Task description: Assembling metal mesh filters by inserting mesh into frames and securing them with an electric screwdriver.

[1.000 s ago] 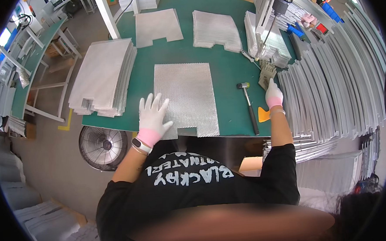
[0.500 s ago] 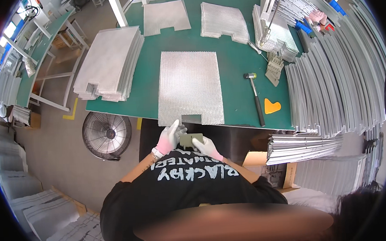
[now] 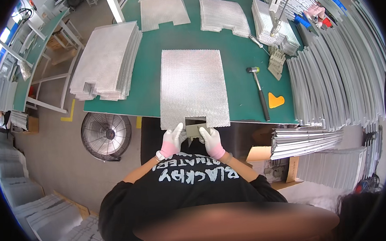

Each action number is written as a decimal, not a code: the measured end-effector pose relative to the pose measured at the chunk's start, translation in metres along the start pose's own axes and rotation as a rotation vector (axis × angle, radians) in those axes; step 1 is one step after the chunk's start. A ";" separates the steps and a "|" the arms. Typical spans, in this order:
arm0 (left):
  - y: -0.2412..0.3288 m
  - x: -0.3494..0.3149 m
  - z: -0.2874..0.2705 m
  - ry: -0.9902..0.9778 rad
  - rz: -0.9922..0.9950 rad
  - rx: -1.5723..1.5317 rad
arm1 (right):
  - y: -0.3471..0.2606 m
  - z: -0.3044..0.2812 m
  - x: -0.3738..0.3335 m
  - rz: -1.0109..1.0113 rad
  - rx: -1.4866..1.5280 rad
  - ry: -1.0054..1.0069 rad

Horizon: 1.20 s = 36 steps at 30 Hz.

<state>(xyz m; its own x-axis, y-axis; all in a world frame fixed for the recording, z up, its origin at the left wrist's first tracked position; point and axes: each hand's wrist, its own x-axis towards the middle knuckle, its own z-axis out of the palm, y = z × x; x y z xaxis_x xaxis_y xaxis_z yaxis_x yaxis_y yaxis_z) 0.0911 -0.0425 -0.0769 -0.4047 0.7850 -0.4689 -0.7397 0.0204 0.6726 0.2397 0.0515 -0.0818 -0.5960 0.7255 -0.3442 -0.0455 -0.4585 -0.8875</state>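
A silvery mesh panel [image 3: 193,85] lies in front of me, its near edge with a rectangular notch reaching past the table edge. At the notch is a small flat grey-green piece [image 3: 194,130], roughly rectangular. My right hand [image 3: 212,142], in a white and pink glove, pinches this piece at its right side, thumb on top. My left hand [image 3: 173,140], gloved alike, is closed on the panel's near edge just left of the notch, thumb above and fingers underneath. Whether its fingertips also touch the piece is hidden.
Stacks of notched mesh panels stand at the left [image 3: 107,59] and back of the green table [image 3: 147,88]. To the right lie a hammer [image 3: 259,95], an orange scraper [image 3: 276,100], a screwdriver [image 3: 258,43] and several grey-green pieces [image 3: 276,63]. A floor fan [image 3: 108,134] stands left.
The grey-green piece has moved up to the panel's notch in my right hand. My left hand, open before, has closed on the panel's edge. The panel sits slightly nearer to me.
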 end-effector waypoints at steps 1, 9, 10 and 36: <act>-0.001 0.000 0.001 -0.015 0.005 -0.025 | 0.001 0.000 -0.002 -0.004 0.019 0.013; 0.007 -0.006 0.005 -0.022 0.007 0.053 | 0.006 0.012 0.001 -0.017 0.068 0.011; 0.007 -0.006 0.005 -0.060 -0.024 0.103 | 0.004 0.015 0.001 0.003 0.081 0.037; 0.004 -0.010 -0.009 -0.341 -0.141 -0.015 | 0.013 0.003 -0.001 -0.076 0.115 0.268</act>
<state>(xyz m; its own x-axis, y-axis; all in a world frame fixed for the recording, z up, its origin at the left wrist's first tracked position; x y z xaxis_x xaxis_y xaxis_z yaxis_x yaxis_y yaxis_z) 0.0871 -0.0556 -0.0751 -0.0976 0.9366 -0.3367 -0.7840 0.1360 0.6056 0.2374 0.0435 -0.0920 -0.3549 0.8628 -0.3600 -0.1819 -0.4414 -0.8787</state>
